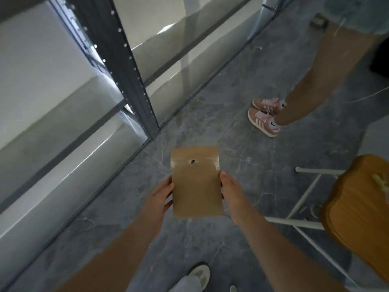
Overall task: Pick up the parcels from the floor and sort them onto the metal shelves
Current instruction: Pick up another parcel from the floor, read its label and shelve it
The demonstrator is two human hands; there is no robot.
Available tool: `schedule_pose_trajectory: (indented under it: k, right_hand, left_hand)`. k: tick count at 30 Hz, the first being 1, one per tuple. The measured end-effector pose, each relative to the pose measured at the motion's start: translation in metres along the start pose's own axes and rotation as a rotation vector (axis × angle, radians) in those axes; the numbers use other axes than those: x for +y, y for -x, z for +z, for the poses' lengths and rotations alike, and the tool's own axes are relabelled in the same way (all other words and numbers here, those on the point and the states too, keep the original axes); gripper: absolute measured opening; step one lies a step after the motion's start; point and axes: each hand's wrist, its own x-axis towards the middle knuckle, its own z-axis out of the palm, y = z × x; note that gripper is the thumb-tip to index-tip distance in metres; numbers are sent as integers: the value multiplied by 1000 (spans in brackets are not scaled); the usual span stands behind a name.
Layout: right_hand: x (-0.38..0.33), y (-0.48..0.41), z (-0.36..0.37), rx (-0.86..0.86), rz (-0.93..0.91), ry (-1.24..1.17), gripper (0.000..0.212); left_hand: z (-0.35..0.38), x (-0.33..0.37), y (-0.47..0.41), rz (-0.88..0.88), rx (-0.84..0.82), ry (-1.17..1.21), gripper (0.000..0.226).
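A flat brown paper parcel (196, 184) with a small round hole near its top hangs above the grey floor, held upright between both hands. My left hand (160, 199) grips its left edge and my right hand (231, 194) grips its right edge. The metal shelves (134, 79) with a dark perforated upright and pale boards run along the left side, slightly beyond and left of the parcel.
Another person's legs in pink sneakers (264, 118) stand on the floor at the right rear. A wooden stool (357, 209) with white legs is close on the right. My own shoe (200, 277) shows at the bottom.
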Motion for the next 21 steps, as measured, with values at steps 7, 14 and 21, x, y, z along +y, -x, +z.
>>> schedule_pose_trajectory:
  k: [7, 14, 21]
  right_hand:
    - [-19, 90, 43, -57, -42, 58, 50]
    - [-87, 209, 87, -223, -264, 62, 40]
    - [-183, 322, 131, -283, -511, 112, 28]
  left_hand:
    - [-62, 21, 77, 69, 55, 123, 39]
    - [-135, 98, 177, 242, 168, 243, 38]
    - [-197, 187, 276, 519, 225, 164, 36]
